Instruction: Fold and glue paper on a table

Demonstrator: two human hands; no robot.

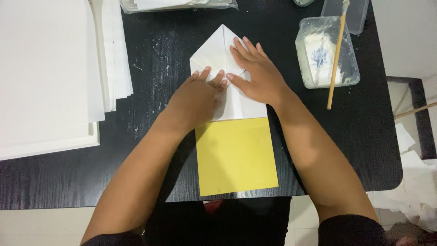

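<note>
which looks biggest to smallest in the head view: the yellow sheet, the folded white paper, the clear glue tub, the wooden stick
1. Yellow sheet, largest.
2. Folded white paper, though both hands cover part of it, so this place is less sure.
3. Clear glue tub.
4. Wooden stick, long but thin, smallest in area.

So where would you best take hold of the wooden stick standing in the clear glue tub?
Probably by the lower end of the wooden stick, coming from the near side. That end overhangs the rim of the clear tub above the black table; the far end looks coated white.

white folded paper (218, 54), yellow sheet (236, 157), black table (150, 50).
</note>
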